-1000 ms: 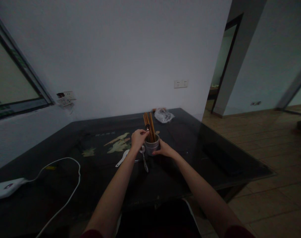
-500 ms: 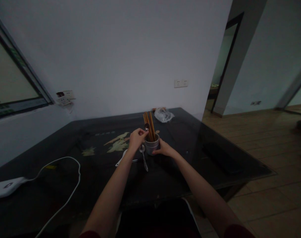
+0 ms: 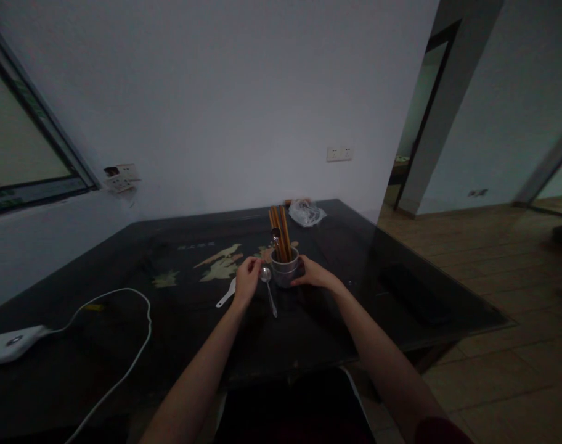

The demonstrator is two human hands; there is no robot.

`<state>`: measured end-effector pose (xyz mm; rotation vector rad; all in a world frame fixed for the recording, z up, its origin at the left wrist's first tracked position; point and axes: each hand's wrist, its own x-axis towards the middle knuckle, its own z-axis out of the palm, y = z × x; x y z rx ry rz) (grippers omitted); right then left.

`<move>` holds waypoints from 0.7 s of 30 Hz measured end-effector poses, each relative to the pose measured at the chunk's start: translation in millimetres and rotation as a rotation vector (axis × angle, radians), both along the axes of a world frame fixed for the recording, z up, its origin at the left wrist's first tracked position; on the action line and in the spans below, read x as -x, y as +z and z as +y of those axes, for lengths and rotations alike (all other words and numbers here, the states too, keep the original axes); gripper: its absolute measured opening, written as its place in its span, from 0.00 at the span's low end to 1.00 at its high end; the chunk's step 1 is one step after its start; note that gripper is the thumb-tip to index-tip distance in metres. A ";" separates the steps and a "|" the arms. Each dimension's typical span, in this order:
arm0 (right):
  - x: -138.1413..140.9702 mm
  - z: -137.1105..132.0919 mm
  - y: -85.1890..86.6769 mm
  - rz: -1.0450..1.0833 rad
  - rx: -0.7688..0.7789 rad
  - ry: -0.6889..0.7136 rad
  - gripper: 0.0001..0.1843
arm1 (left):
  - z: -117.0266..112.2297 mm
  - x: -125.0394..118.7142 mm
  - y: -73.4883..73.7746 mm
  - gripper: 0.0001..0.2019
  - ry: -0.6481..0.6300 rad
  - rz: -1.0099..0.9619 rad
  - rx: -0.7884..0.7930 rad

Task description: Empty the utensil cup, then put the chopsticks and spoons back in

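Observation:
A grey cup [image 3: 285,270] stands upright on the dark table, with several brown chopsticks [image 3: 283,234] and a shiny spoon [image 3: 276,237] in it. The fingers of my right hand [image 3: 312,272] are wrapped round the cup's right side. Just left of the cup, my left hand [image 3: 248,276] has its fingers curled together, and what they hold, if anything, is hidden. Right beside its fingertips lies a metal spoon [image 3: 270,293], bowl away from me; I cannot tell whether they touch it. A white spoon [image 3: 226,293] lies partly hidden behind my left hand.
Behind the cup, a clear plastic bag [image 3: 305,213] lies near the wall. A white power strip [image 3: 13,346] with its cable [image 3: 148,320] is at the left of the table [image 3: 336,333]. A dark flat object [image 3: 415,295] lies at the right.
My left hand has let go of the spoon in the cup and moved down and left, close to the metal spoon on the table. My right hand stays on the cup.

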<state>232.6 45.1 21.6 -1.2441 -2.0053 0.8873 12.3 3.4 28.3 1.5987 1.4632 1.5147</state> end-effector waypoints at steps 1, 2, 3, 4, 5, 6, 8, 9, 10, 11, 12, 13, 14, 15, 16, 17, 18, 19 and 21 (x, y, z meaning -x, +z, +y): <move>-5.4 -2.7 5.2 -0.098 0.009 -0.044 0.43 | 0.4 2.3 -0.7 0.16 -0.005 0.002 0.012; -10.8 -7.1 11.3 -0.215 0.022 -0.098 0.38 | 0.5 4.5 -1.4 0.16 -0.009 0.012 0.022; -15.8 -13.4 18.2 -0.322 0.023 -0.147 0.30 | 0.4 6.4 -2.2 0.17 -0.012 0.029 0.034; -19.5 -21.6 25.6 -0.413 0.019 -0.195 0.21 | 0.3 7.9 -3.4 0.17 -0.013 0.051 0.047; -21.2 -31.3 33.1 -0.480 0.011 -0.228 0.14 | 0.2 8.9 -4.9 0.18 -0.009 0.077 0.061; -20.4 -42.3 40.3 -0.515 -0.009 -0.241 0.10 | 0.4 9.6 -6.7 0.18 0.002 0.103 0.071; -9.8 -65.3 52.3 -0.533 -0.051 -0.209 0.09 | 1.2 10.3 -10.1 0.18 0.026 0.144 0.080; -0.2 -75.8 56.3 -0.528 -0.068 -0.168 0.09 | 1.7 10.6 -11.1 0.18 0.035 0.158 0.081; 11.5 -84.8 58.7 -0.522 -0.085 -0.129 0.09 | 2.1 11.0 -11.4 0.18 0.041 0.165 0.078; 24.7 -91.8 59.6 -0.529 -0.097 -0.085 0.08 | 2.3 11.4 -10.8 0.18 0.045 0.166 0.074; 38.4 -96.6 59.1 -0.543 -0.104 -0.052 0.08 | 2.1 11.9 -9.4 0.18 0.048 0.161 0.069; 51.8 -99.2 57.9 -0.561 -0.110 -0.029 0.08 | 1.6 12.4 -7.3 0.17 0.049 0.152 0.065; 64.4 -100.0 56.3 -0.597 -0.115 -0.027 0.08 | 0.7 12.8 -4.7 0.17 0.049 0.140 0.061; 75.6 -99.5 54.8 -0.647 -0.127 -0.042 0.08 | -0.4 13.0 -2.0 0.18 0.048 0.129 0.058; 85.3 -98.2 53.7 -0.698 -0.143 -0.066 0.10 | -1.5 13.1 0.7 0.18 0.047 0.119 0.056; 93.6 -96.6 53.3 -0.749 -0.160 -0.090 0.11 | -2.6 13.1 3.1 0.18 0.048 0.110 0.054; 100.6 -95.0 53.4 -0.793 -0.177 -0.111 0.13 | -3.5 13.1 5.2 0.17 0.048 0.103 0.053; 106.5 -93.5 53.8 -0.825 -0.191 -0.123 0.15 | -4.2 13.0 6.8 0.17 0.049 0.095 0.051; 116.1 -91.0 54.8 -0.868 -0.182 -0.089 0.17 | -5.0 13.1 9.1 0.17 0.050 0.079 0.044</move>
